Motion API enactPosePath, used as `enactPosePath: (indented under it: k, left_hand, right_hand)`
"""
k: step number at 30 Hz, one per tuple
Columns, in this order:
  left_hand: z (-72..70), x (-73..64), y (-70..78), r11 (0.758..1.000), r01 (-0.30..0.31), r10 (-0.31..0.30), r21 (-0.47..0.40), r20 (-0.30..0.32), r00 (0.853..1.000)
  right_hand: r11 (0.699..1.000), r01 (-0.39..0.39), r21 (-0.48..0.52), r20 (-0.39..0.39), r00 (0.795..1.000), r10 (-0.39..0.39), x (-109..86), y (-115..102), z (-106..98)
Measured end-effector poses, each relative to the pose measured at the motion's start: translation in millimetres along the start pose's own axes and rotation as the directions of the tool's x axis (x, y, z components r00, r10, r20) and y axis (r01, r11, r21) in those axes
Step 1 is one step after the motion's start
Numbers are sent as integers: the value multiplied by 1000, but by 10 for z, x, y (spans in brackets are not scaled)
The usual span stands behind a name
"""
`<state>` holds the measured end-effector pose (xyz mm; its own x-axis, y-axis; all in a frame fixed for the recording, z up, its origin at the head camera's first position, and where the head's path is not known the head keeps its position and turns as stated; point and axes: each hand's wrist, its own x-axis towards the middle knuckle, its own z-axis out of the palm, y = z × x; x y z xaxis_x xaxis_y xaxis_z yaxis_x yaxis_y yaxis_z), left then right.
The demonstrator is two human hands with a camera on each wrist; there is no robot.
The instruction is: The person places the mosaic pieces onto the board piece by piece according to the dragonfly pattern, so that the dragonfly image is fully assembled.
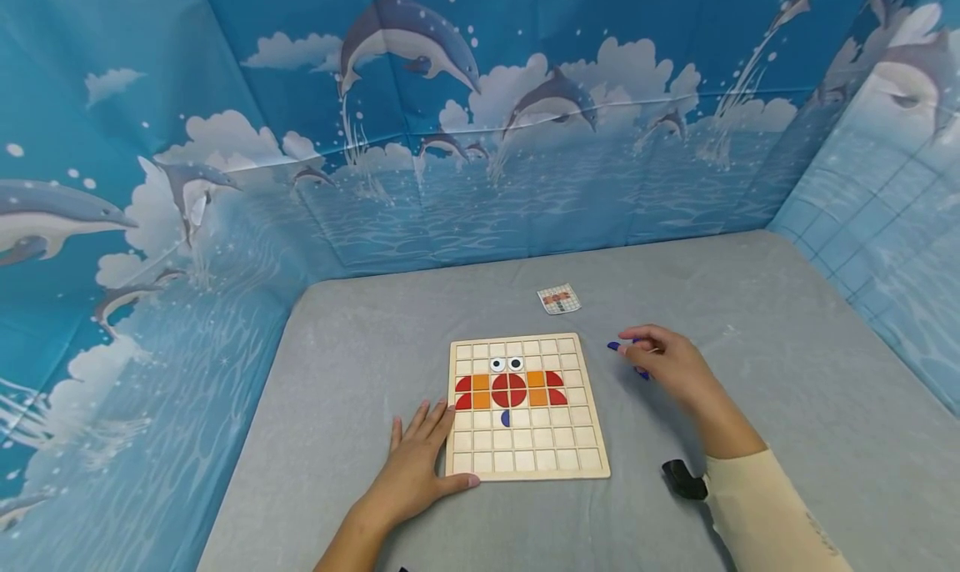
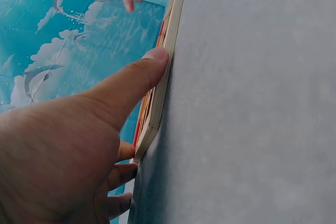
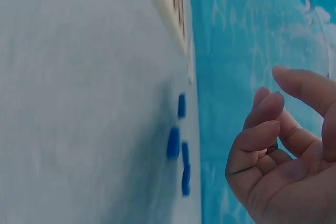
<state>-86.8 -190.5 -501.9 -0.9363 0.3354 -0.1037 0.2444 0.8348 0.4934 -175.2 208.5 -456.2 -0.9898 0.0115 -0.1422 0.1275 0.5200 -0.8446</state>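
A wooden grid board [image 1: 525, 439] lies on the grey table, bearing red quarter-circle, orange and eye tiles plus one blue piece [image 1: 506, 418] below the red circle. At the board's near left corner rests my left hand [image 1: 415, 469], fingers spread along the left edge, thumb [image 2: 149, 69] against the front edge. My right hand [image 1: 669, 363] hovers over several small blue pieces [image 1: 613, 346] to the right of the board. In the right wrist view its fingers are loosely bent, thumb apart, with nothing between them; the blue pieces [image 3: 173, 142] lie on the table apart from it.
Behind the board lies a small pattern card [image 1: 559, 299] with a printed grid. A black object [image 1: 684, 479] is beside the right sleeve. Dolphin-print curtains [image 1: 450, 180] stand along the table's back and sides.
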Motion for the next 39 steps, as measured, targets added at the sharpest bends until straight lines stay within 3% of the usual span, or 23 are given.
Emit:
enactPosePath:
  k: [17, 25, 39]
  left_hand:
    - [19, 6, -12, 1000, -6, 7, 30, -5, 1000]
    - [42, 18, -14, 999, -2, 3, 50, -21, 1000]
    - [66, 18, 7, 998, -1, 3, 61, -29, 1000]
  right_hand:
    - [991, -93, -96, 102, 989, 102, 115, 365, -173]
    - [982, -134, -132, 90, 985, 147, 123, 409, -153]
    - [983, -110, -150, 105, 986, 126, 104, 402, -150]
